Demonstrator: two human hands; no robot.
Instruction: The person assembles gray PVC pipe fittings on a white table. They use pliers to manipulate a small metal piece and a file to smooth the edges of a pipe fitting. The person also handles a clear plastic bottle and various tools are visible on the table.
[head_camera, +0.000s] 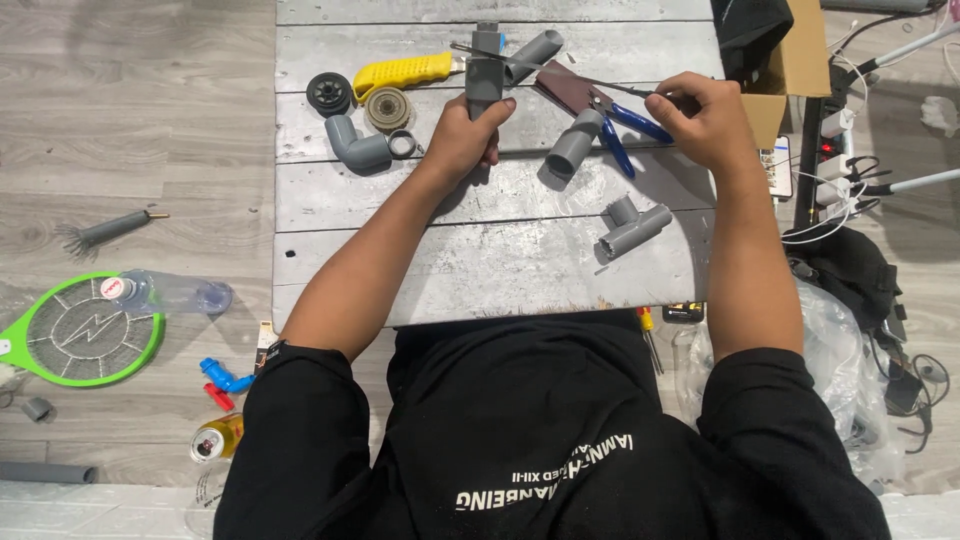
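Two hands work over a grey plank desk (480, 270), the largest thing in view, with a wood-look floor (130, 130) around it. At the desk's far right corner a cardboard box (800, 70) stands open; a dark cloth (750, 30) hangs over its rim, and what else it contains cannot be told. On the floor at left lie a green racket-shaped zapper (80, 330), a clear plastic bottle (175, 295) on its side and a drink can (215, 438); what either contains cannot be made out. The left hand (468, 135) is clenched around a grey pipe fitting (483, 75), held upright over the desk's far middle. The right hand (700, 120) pinches the end of a thin saw blade (560, 72) that runs across to the fitting's top. A judgement: the cut would go best with the fitting gripped firm and low, fingers clear of the blade, and the blade kept level in light, even strokes. Smaller pieces lie about on the desk: a grey tee (635, 228), a grey coupling (572, 145), a grey elbow (355, 148), a yellow-handled knife (405, 72), blue-handled pliers (625, 128) and two round discs (358, 100).
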